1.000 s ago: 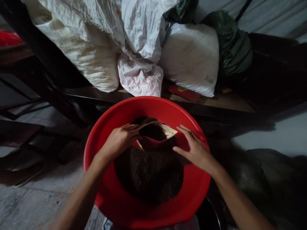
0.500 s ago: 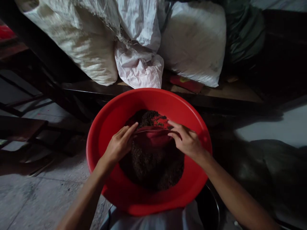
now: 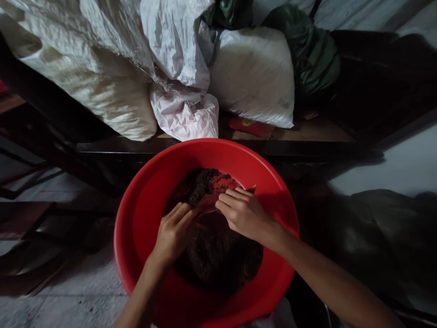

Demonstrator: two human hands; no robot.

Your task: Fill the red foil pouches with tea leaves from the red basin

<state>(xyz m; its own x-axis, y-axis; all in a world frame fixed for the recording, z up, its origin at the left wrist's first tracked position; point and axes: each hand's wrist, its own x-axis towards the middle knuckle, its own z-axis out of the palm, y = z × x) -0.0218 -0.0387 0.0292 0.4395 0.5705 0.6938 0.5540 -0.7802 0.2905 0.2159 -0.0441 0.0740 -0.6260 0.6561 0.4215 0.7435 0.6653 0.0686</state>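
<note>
Between my two hands is a dark red bag [image 3: 206,205], its upper edge bunched and bent. My left hand [image 3: 173,233] is closed on the bag's left side. On the other side, my right hand [image 3: 243,213] has its fingers curled over the edge, and a small corner pokes out past the knuckles. The bag's lower part is hard to make out in the shadow. Both hands are over a large red basin [image 3: 127,228]. Dark, crumbly loose material [image 3: 218,264] covers much of the basin's bottom, with a small heap toward the far side.
Behind the basin, a dark wooden bench [image 3: 327,132] carries a cream sack [image 3: 116,100], a crumpled white bag [image 3: 186,111], a full white sack [image 3: 254,77] and a dark green bag [image 3: 314,57]. A flat red packet [image 3: 251,126] lies under the white sack. Wooden stools [image 3: 23,218] stand at left.
My right hand has moved inward and folded its fingers over the bag's edge, which was stretched straight before. My left fingers have curled in. The view has shifted, so the basin appears lower.
</note>
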